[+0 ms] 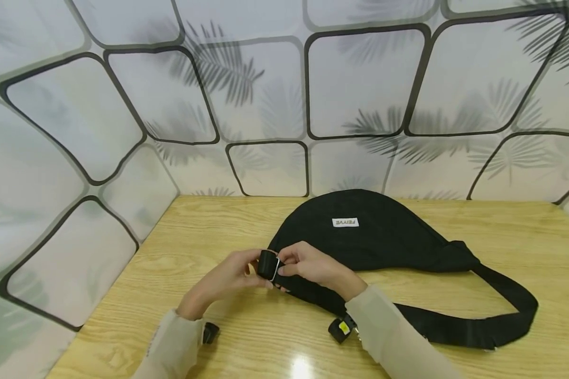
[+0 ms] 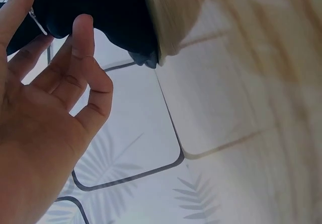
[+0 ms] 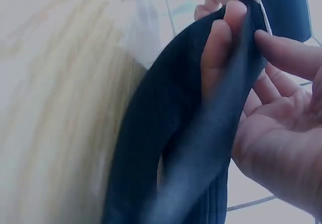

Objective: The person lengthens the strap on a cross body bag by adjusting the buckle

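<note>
A black waist bag [image 1: 365, 237] with a small white label lies on the table. In the head view, my left hand [image 1: 227, 276] holds a folded loop of its black strap [image 1: 267, 265] at the bag's left end. Beside the loop, my right hand [image 1: 317, 267] pinches the strap at a thin metal slider [image 1: 276, 269]. The right wrist view shows the slider [image 3: 264, 15] edge-on, with fingers [image 3: 217, 38] of the right hand against the webbing. In the left wrist view, dark fabric [image 2: 110, 12] hangs past the left hand [image 2: 55, 93], and the loop is mostly out of frame.
The strap's far part [image 1: 474, 331] curves over the right side of the wooden table [image 1: 170, 237]. Black wrist devices [image 1: 340, 330] show beside both sleeves. A patterned cloth wall [image 1: 265, 105] stands behind the table and along its left.
</note>
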Demonstrator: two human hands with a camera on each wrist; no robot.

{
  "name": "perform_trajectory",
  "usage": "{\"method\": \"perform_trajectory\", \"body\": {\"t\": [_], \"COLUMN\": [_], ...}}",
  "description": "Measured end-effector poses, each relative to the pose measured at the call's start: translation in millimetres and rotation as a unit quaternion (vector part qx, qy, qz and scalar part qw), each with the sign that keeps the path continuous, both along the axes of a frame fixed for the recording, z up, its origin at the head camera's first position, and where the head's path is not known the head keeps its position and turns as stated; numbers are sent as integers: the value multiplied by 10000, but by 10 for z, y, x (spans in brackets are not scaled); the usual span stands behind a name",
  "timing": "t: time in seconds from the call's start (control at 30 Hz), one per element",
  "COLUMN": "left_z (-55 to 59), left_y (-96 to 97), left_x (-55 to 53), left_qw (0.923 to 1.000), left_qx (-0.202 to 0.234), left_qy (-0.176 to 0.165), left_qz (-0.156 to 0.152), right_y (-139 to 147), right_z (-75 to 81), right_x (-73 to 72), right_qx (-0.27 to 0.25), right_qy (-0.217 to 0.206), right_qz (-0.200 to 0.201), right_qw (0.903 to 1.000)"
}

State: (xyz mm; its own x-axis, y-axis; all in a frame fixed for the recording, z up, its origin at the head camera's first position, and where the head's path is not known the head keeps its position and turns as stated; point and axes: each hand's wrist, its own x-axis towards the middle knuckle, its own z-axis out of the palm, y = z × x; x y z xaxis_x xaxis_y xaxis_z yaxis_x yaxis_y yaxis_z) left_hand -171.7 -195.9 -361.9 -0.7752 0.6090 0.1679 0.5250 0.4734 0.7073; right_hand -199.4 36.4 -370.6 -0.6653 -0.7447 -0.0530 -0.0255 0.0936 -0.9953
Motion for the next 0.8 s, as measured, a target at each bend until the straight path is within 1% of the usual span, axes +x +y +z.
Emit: {"method": "perform_trajectory", "body": {"t": [0.1,0.17,0.27,0.33,0.4,0.47,0.57,0.7,0.8], "left_z": [2,6,11,13,13,10,5,0,4], "left_y": [12,5,-12,-26,-34,-37,-32,-15,4], "left_x": [4,7,8,7,4,0,-3,-5,0], "left_qw": [10000,9999,9998,9998,9998,9999,9999,9997,9995], "left_qx": [-57,-88,-123,-123,-108,-93,-86,-89,-81], "left_qy": [-33,-61,-47,-35,-25,-40,-74,-154,-241], "left_qz": [34,71,117,137,136,121,129,169,172], "right_y": [2,41,127,188,233,257,250,182,112], "right_z": [11,24,31,41,45,53,54,44,33], "right_x": [-3,-20,-61,-92,-117,-131,-133,-97,-52], "right_qx": [59,213,677,955,1147,1164,1027,657,337], "right_qy": [71,19,252,456,696,786,845,536,297], "right_qz": [-19,74,344,547,664,735,670,337,26], "right_qw": [10000,9997,9968,9929,9887,9874,9888,9958,9990]}}
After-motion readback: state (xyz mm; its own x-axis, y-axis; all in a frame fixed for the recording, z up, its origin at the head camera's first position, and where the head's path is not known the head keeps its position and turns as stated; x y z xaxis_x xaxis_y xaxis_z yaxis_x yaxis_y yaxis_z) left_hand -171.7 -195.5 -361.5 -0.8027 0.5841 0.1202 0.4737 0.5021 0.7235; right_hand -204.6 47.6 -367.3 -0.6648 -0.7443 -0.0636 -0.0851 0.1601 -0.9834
